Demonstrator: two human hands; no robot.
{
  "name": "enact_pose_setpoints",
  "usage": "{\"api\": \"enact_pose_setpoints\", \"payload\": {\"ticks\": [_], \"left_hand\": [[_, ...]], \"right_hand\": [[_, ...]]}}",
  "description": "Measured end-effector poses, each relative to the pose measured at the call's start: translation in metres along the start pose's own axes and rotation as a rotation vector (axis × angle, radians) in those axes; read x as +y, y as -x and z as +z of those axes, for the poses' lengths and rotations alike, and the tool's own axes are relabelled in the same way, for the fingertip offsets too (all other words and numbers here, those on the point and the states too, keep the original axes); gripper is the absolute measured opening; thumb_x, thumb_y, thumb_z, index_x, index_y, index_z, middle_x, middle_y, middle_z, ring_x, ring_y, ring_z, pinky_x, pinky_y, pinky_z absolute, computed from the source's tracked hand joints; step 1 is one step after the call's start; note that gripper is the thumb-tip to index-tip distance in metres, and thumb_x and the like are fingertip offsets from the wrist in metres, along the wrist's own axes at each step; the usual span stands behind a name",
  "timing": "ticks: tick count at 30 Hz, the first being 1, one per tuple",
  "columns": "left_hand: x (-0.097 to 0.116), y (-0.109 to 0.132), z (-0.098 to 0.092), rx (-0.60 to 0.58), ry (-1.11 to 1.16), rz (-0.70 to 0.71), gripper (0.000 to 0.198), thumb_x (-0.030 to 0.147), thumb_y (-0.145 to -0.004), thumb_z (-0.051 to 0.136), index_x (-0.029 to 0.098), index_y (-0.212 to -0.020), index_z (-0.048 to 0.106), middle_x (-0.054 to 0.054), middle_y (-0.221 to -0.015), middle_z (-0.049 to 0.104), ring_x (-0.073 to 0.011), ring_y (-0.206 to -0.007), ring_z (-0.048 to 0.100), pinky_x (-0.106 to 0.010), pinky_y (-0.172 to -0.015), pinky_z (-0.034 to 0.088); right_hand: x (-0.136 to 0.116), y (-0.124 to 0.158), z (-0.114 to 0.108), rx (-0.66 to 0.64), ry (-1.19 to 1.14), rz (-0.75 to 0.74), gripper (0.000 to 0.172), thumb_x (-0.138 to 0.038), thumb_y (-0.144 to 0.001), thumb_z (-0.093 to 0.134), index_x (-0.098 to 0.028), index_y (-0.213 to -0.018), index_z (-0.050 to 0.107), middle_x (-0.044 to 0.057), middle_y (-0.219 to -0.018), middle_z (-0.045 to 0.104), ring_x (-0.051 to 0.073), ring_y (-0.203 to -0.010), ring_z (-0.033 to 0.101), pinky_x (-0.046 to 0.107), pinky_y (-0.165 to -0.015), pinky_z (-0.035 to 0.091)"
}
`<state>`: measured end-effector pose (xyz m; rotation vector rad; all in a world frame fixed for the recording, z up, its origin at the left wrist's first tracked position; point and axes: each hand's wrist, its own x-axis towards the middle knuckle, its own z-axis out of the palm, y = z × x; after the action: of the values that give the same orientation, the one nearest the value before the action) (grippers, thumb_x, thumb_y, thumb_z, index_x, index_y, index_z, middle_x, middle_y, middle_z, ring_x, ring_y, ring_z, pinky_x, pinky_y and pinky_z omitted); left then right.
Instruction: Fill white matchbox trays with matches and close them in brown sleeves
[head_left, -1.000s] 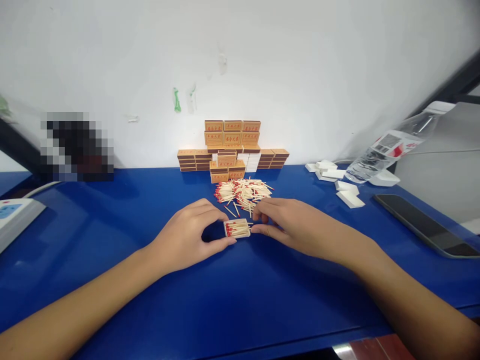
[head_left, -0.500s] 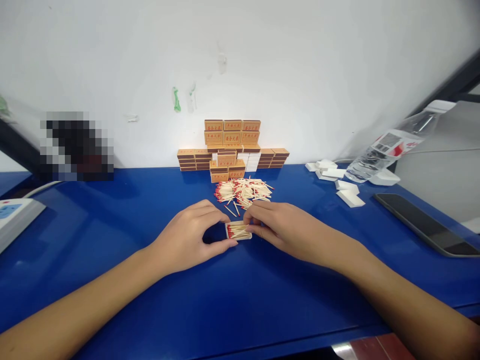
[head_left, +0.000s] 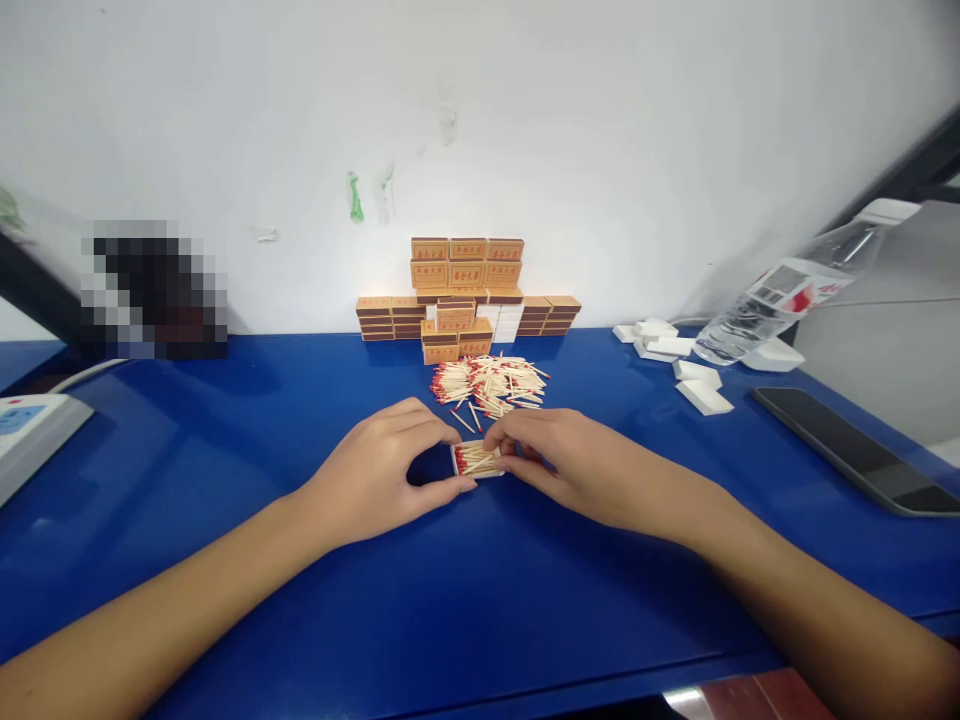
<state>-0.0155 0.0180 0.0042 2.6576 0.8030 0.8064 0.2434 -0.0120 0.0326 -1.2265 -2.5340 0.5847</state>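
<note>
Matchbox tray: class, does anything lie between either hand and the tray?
Nothing visible does. The left hand holds the matchbox tray at its left end and the right hand at its right end, fingers directly on it. The loose match pile lies behind the tray, not between.

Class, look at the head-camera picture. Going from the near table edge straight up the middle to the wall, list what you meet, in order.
Match tray, held between left hand and right hand → loose match pile → stacked matchboxes → white wall.
</note>
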Motion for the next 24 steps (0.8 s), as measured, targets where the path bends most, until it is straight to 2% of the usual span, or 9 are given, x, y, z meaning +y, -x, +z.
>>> {"api": "enact_pose_setpoints", "payload": {"ticks": [10,20,24], "left_hand": [[0.0005,0.0,0.0002,0.01,0.003,0.028,0.026,0.04,-0.094,0.078,0.021,-0.11,0.073,-0.006,-0.104,0.079,-0.0255,-0.099,0.07,-0.041,-0.088,0.059],[0.0019,-0.0006,-0.0003,0.011,-0.006,0.041,0.024,0.038,-0.094,0.078,0.02,-0.109,0.071,-0.005,-0.104,0.078,-0.0241,-0.098,0.069,-0.04,-0.088,0.058],[0.0009,0.0004,-0.0003,0.011,-0.011,0.034,0.026,0.038,-0.094,0.079,0.018,-0.108,0.072,-0.006,-0.104,0.078,-0.0248,-0.098,0.069,-0.041,-0.088,0.058]], "right_hand": [[0.0027,-0.0019,0.0039,0.069,0.061,-0.004,0.011,-0.015,-0.103,0.058,-0.02,-0.099,0.067,0.005,-0.101,0.072,0.019,-0.088,0.065,0.032,-0.078,0.046],[-0.0037,0.0001,0.0011,0.064,0.098,-0.037,0.009,-0.018,-0.102,0.06,-0.019,-0.102,0.069,0.006,-0.105,0.067,0.017,-0.083,0.062,0.031,-0.072,0.044],[-0.0032,0.0,0.0008,0.04,0.067,-0.071,0.014,-0.021,-0.104,0.058,-0.02,-0.101,0.072,0.005,-0.1,0.065,0.016,-0.081,0.06,0.03,-0.073,0.044]]}}
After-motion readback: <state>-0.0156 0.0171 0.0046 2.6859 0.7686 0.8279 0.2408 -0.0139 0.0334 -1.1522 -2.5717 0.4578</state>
